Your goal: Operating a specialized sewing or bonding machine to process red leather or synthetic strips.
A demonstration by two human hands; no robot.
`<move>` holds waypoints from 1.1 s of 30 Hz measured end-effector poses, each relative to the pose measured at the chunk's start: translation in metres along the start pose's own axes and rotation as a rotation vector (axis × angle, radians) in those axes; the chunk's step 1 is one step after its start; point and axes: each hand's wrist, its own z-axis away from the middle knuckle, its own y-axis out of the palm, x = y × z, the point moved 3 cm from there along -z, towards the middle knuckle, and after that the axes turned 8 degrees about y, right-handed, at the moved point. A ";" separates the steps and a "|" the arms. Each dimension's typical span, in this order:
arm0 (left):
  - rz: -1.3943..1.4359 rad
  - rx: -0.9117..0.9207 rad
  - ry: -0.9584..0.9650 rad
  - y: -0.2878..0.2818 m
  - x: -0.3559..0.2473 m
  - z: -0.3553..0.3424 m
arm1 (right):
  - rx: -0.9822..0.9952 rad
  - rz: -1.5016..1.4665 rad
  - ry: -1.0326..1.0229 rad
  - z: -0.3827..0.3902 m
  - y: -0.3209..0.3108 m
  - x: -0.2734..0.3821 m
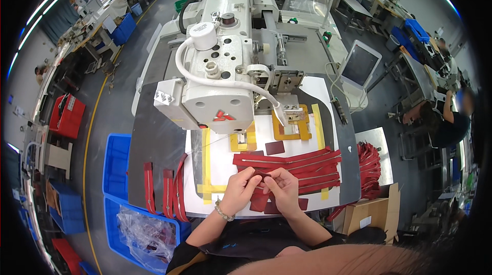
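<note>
Close together over the front of the machine's work table, both hands pinch a small dark red fabric piece (262,173). My left hand (238,191), with a beaded bracelet at the wrist, grips its left side. On the other side my right hand (285,189) has thumb and fingers closed on it. Behind and to the right of the hands lie several red zippers (312,165) side by side. A flat dark red patch (275,147) rests beyond them, and more patches (259,203) lie below the hands, partly covered. Further left are a few separate red zippers (168,193).
A large white sewing machine head (218,101) overhangs the table, with yellow clamp frames (292,129) beneath it. Blue bins (115,229) stand at the left, one holding clear plastic. To the right are a red zipper bundle (370,170), a cardboard box (366,216) and a screen (360,64).
</note>
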 end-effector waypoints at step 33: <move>-0.141 0.625 0.200 -0.039 0.015 -0.036 | 0.524 0.892 0.233 -0.053 0.002 0.053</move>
